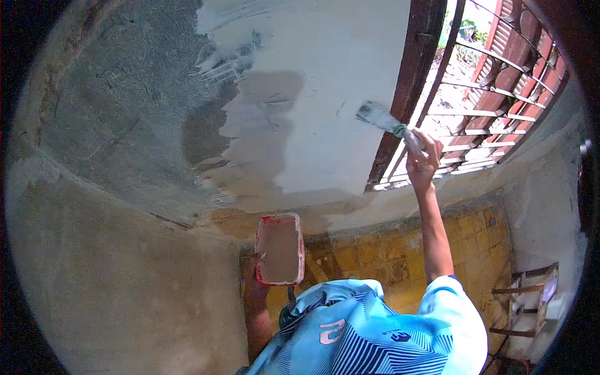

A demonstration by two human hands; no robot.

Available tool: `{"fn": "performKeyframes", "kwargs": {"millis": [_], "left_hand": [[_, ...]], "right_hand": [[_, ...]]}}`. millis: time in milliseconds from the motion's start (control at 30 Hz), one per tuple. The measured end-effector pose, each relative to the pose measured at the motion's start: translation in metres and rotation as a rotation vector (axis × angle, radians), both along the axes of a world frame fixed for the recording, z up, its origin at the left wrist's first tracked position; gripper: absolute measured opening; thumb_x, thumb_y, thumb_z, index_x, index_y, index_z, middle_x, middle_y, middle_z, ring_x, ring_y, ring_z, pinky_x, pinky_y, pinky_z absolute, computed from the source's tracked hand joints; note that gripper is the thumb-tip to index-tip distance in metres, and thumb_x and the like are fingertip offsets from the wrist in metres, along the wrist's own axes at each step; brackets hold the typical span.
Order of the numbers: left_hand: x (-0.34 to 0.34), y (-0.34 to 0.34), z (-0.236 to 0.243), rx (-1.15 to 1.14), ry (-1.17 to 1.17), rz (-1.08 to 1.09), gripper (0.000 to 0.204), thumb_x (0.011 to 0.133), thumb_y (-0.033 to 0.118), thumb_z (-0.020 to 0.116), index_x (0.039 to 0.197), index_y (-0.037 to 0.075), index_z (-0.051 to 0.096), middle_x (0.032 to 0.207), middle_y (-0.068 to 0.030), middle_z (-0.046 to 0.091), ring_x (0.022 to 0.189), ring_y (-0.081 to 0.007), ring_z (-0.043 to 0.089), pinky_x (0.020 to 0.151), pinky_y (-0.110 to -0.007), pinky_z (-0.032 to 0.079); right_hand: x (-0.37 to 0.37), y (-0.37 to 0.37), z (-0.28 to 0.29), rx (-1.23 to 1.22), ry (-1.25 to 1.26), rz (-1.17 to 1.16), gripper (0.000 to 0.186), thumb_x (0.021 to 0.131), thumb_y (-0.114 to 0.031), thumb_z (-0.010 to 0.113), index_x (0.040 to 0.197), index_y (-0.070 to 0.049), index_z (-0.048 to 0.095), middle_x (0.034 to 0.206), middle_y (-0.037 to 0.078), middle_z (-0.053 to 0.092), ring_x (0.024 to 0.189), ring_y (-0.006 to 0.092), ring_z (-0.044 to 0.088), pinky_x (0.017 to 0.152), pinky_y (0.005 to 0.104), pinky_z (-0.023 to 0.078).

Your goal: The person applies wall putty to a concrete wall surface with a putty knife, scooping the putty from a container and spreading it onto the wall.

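Observation:
My right hand (425, 153) is raised with its fingers wrapped around the handle of a flat paintbrush (378, 117). The brush head is smeared whitish, slightly blurred, and points up and left over the white coat on the wall (350, 56), beside the window frame; I cannot tell whether it touches. Lower down, my left hand (257, 269) grips the left side of a red-rimmed rectangular tub (279, 250), its thumb at the rim. Pale, greyish-pink liquid fills much of the tub. Most of the left fingers are hidden behind it.
Right of the coated area is a window with a dark wooden frame (415, 69) and metal bars (487, 112), sunlit outside. Bare grey wall (119, 106) spreads left. Yellowish tiles (400, 256) lie below. A wooden ladder-like frame (528, 290) stands at lower right.

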State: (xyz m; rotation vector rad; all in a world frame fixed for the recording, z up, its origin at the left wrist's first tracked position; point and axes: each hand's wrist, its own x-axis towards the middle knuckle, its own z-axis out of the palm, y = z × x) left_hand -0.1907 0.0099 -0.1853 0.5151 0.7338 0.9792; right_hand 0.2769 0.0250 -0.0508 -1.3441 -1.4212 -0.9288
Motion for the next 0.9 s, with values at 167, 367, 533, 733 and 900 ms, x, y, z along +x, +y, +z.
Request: {"fn": "performKeyframes", "kwargs": {"millis": [167,367,533,733,900], "left_hand": [[0.013,-0.006,0.022,-0.018,0.123,0.055,0.054,0.091,0.036,0.058,0.131,0.001,0.05,0.126,-0.0119,0.058,0.114,-0.0252,0.057,0.097,-0.041,0.047],[0.007,0.004,-0.021,-0.013,0.042,-0.006,0.054,0.093,0.038,0.055,0.132,0.002,0.05,0.126,-0.0117,0.058,0.114,-0.0244,0.057,0.096,-0.042,0.048],[0.012,-0.004,0.011,0.076,0.052,0.027,0.051,0.089,0.04,0.061,0.124,0.004,0.054,0.121,-0.0117,0.06,0.107,-0.0293,0.06,0.09,-0.046,0.052],[0.003,0.005,-0.036,0.06,0.01,0.027,0.052,0.092,0.036,0.057,0.129,0.001,0.052,0.123,-0.0135,0.06,0.112,-0.0272,0.059,0.095,-0.042,0.049],[0.016,-0.002,0.0,0.003,0.06,0.037,0.054,0.088,0.039,0.06,0.127,0.003,0.053,0.123,-0.0121,0.06,0.109,-0.0278,0.06,0.092,-0.044,0.051]], "right_hand": [[0.001,-0.011,0.017,-0.012,-0.041,0.054,0.029,0.072,0.005,0.066,0.098,-0.004,0.072,0.11,0.012,0.066,0.103,0.0268,0.06,0.086,0.0375,0.042],[-0.021,0.009,0.027,-0.107,-0.083,0.1,0.038,0.063,0.005,0.061,0.098,-0.004,0.073,0.113,0.01,0.066,0.105,0.028,0.058,0.092,0.038,0.039],[0.032,-0.018,0.005,0.075,-0.043,0.02,0.03,0.078,0.005,0.067,0.105,-0.009,0.072,0.107,0.006,0.065,0.099,0.0213,0.06,0.083,0.0378,0.045],[0.025,-0.017,0.017,-0.005,-0.058,0.032,0.036,0.075,0.001,0.068,0.108,-0.013,0.072,0.11,0.005,0.065,0.105,0.0213,0.057,0.093,0.0372,0.038],[-0.006,0.009,0.034,-0.161,-0.083,0.1,0.052,0.066,0.005,0.064,0.113,-0.016,0.071,0.116,0.004,0.064,0.108,0.0215,0.057,0.095,0.0392,0.036]]}}
